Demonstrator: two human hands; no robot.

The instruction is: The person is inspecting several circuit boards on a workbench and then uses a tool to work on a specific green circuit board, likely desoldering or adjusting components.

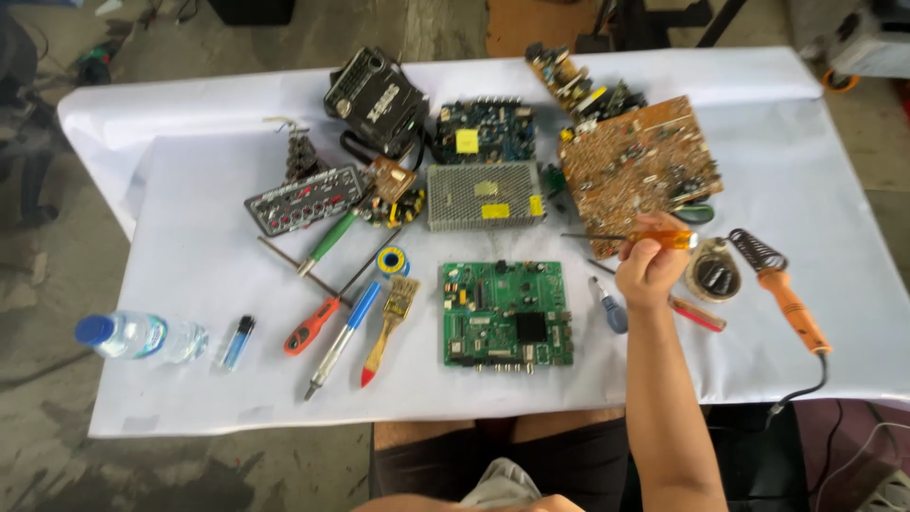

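Head view: the right hand (647, 270) is curled around an orange-handled screwdriver (654, 238), grip pressed shut on the handle, the shaft lying level and pointing left across the lower edge of the brown circuit board (637, 171). Left hand not in view. A green circuit board (504, 313) lies flat, component side up, directly in front of the person, apparently kept as the work spot. Spare screwdrivers and a brush (391, 322) lie fanned to its left; the soldering iron (782, 289) rests at far right, tip away from the boards, on the white-covered surface (190, 398).
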